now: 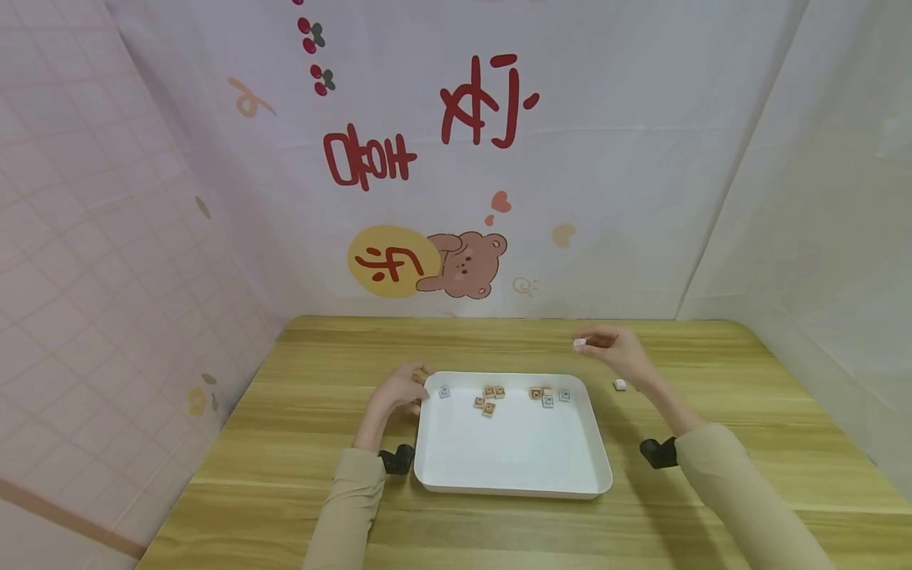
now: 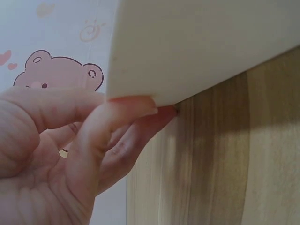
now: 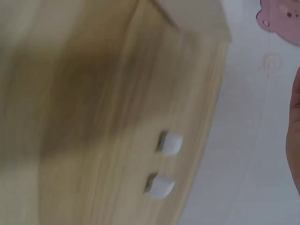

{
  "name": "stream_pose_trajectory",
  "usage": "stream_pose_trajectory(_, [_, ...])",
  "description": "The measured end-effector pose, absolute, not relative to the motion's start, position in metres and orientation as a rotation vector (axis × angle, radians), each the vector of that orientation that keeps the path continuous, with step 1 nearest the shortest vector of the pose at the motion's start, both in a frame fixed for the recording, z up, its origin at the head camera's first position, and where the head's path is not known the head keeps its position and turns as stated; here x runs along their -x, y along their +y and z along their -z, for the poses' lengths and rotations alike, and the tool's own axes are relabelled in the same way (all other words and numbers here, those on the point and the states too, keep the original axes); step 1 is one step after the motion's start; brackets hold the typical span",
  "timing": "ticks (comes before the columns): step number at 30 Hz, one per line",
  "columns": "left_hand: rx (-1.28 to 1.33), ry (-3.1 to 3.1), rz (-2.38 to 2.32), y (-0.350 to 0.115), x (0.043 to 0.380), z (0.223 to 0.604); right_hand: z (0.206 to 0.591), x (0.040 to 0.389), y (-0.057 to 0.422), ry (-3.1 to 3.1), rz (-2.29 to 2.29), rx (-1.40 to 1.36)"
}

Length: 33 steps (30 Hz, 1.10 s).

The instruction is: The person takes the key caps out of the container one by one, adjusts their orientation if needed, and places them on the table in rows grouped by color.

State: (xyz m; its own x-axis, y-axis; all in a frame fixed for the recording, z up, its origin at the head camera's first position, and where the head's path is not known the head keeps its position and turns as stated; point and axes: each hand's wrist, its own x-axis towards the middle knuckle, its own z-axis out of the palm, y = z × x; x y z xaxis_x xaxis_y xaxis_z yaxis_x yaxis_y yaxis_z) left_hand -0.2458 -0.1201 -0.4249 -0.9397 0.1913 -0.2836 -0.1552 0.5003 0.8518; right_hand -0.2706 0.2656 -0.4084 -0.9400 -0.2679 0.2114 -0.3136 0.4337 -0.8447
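At the back left corner of the white tray (image 1: 513,455), my left hand (image 1: 400,388) grips the wall with thumb and fingers. In the left wrist view its fingertips (image 2: 140,104) press against the tray's outer wall (image 2: 201,47). My right hand (image 1: 618,351) is raised beyond the tray's back right corner and pinches a small white keycap (image 1: 580,343). Another white keycap (image 1: 620,385) lies on the table below that hand. Two white keycaps (image 3: 171,143) show on the wood in the right wrist view, where only the edge of the hand (image 3: 294,136) appears.
Inside the tray, along its back, lie several orange-brown keycaps (image 1: 488,409) and a few whitish ones (image 1: 548,401). The wooden table (image 1: 313,427) ends at a printed cloth backdrop (image 1: 613,237). Black wrist mounts (image 1: 659,453) sit on both forearms.
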Motion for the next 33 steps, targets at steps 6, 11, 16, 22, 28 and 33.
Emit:
stream_pose_trajectory(6, [-0.019,2.406,-1.419,-0.120,0.245,0.424,0.417,0.267,0.304,-2.616,-1.597,-0.506])
stream_pose_trajectory(11, [-0.024,2.400,-1.428,-0.121,0.245,0.424,0.426,0.264,0.333,-2.678,-1.546,-0.422])
stream_pose_trajectory(16, [-0.026,2.405,-1.425,-0.122,0.245,0.426,0.434,0.257,0.354,-2.782,-1.448,-0.315])
stream_pose_trajectory(22, [-0.015,2.412,-1.424,-0.122,0.246,0.428,0.443,0.251,0.372,-2.837,-1.313,-0.299])
stream_pose_trajectory(28, [-0.014,2.407,-1.427,-0.121,0.245,0.427,0.449,0.246,0.384,-2.879,-1.126,-0.205])
stream_pose_trajectory(33, [-0.027,2.397,-1.441,-0.121,0.245,0.426,0.452,0.242,0.390,-2.904,-1.042,-0.146])
